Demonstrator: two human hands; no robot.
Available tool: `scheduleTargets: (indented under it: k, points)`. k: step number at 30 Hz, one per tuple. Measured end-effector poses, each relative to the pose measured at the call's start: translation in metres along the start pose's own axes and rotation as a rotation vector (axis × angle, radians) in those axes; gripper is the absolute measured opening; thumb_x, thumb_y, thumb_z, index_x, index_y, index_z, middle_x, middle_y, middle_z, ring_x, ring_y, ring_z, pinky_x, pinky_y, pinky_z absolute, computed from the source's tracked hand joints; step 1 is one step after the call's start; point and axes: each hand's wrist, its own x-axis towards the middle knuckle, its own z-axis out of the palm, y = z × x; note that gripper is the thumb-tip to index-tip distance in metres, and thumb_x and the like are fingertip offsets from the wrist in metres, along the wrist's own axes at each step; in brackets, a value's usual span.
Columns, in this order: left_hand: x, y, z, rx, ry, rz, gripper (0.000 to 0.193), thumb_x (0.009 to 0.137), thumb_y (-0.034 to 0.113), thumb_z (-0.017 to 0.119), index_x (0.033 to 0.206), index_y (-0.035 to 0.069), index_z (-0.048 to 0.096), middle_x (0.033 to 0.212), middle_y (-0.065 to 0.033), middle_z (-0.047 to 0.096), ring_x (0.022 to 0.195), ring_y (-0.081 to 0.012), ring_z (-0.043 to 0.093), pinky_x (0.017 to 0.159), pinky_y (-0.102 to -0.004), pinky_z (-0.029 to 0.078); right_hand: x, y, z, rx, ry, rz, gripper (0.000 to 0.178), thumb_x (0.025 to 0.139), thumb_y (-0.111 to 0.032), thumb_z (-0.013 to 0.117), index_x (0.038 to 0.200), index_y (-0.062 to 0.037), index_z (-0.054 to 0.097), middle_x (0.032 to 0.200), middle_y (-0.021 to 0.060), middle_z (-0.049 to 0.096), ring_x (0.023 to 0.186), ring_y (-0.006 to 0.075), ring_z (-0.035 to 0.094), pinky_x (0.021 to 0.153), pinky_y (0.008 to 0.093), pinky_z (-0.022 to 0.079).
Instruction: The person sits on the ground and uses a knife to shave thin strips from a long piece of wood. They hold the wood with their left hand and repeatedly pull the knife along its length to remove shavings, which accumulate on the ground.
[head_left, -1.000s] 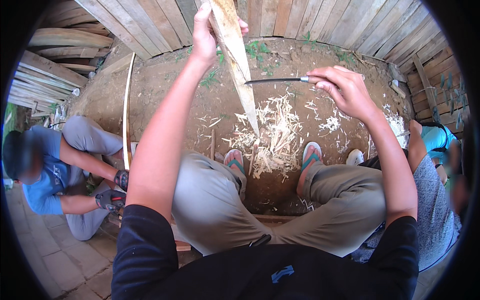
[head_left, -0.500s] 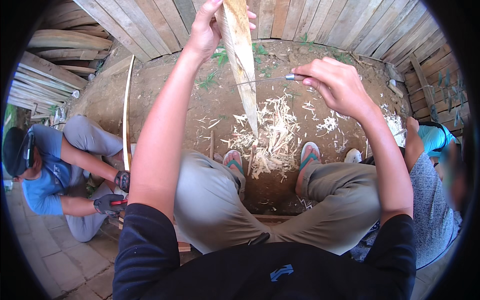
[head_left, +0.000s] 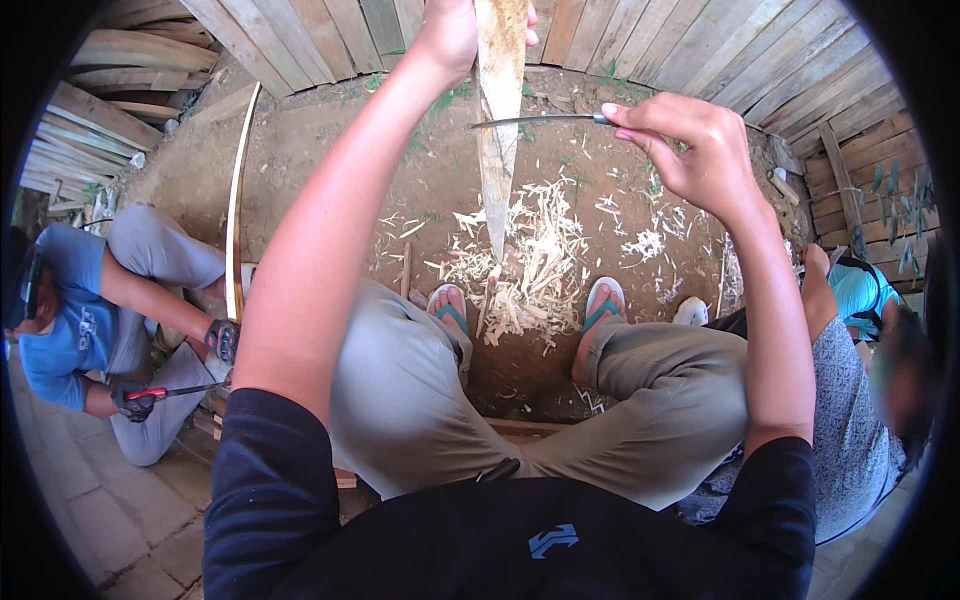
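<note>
My left hand [head_left: 447, 42], at the top of the view, is wrapped round the wide upper part of a tapered piece of wood [head_left: 502, 62]. Its pointed end hangs down over a pile of shavings; I cannot tell whether the tip touches the ground. In my right hand [head_left: 695, 150] is a slim knife [head_left: 550, 118], gripped by its handle with thumb and fingers. The dark, narrow blade lies across the wood, its tip just past the left edge. My right fingers hide most of the handle.
Pale wood shavings [head_left: 535, 290] cover the ground between my sandalled feet. To the left, a co-worker in gloves [head_left: 135, 402] holds a red-handled tool beside a long thin strip of wood [head_left: 236, 200]. Another person [head_left: 850, 420] sits close on my right. A plank wall [head_left: 690, 45] stands ahead.
The knife has moved up along the wood toward my left hand, and its blade now lies nearly level. My right hand rose with it. The left co-worker's red-handled tool has come into fuller view.
</note>
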Motion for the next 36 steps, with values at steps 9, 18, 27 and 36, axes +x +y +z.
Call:
scheduleTargets:
  k: [9, 18, 27, 36]
  points:
    - [0.006, -0.004, -0.017, 0.085, 0.065, 0.057, 0.088, 0.094, 0.085, 0.026, 0.112, 0.007, 0.062, 0.073, -0.0070, 0.063, 0.061, -0.0221, 0.064, 0.054, -0.0369, 0.057, 0.003, -0.017, 0.030, 0.015, -0.086, 0.028, 0.018, 0.086, -0.019, 0.078, 0.102, -0.0262, 0.081, 0.085, 0.0018, 0.076, 0.072, 0.0261, 0.071, 0.061, 0.0364, 0.056]
    - [-0.007, -0.001, -0.010, -0.058, -0.001, 0.079, 0.088, 0.095, 0.085, 0.026, 0.107, 0.005, 0.062, 0.072, -0.0080, 0.065, 0.058, -0.0230, 0.066, 0.052, -0.0355, 0.057, 0.016, -0.016, 0.017, 0.141, 0.025, -0.004, 0.016, 0.087, -0.021, 0.079, 0.102, -0.0248, 0.081, 0.086, 0.0001, 0.076, 0.074, 0.0233, 0.072, 0.061, 0.0361, 0.056]
    - [-0.006, -0.007, -0.018, 0.025, -0.108, 0.175, 0.081, 0.099, 0.078, 0.026, 0.119, 0.007, 0.059, 0.081, -0.0081, 0.067, 0.064, -0.0220, 0.067, 0.056, -0.0363, 0.058, 0.012, -0.004, 0.024, 0.121, 0.088, -0.023, 0.022, 0.085, -0.015, 0.079, 0.104, -0.0256, 0.081, 0.083, 0.0000, 0.074, 0.069, 0.0233, 0.069, 0.058, 0.0350, 0.054]
    - [-0.002, 0.002, -0.027, -0.067, -0.020, 0.017, 0.067, 0.104, 0.068, 0.028, 0.117, 0.011, 0.061, 0.078, -0.0043, 0.065, 0.061, -0.0208, 0.065, 0.053, -0.0367, 0.057, 0.015, -0.015, 0.043, 0.132, 0.078, 0.028, 0.020, 0.087, -0.018, 0.077, 0.106, -0.0266, 0.081, 0.084, 0.0006, 0.075, 0.069, 0.0267, 0.070, 0.060, 0.0381, 0.056]
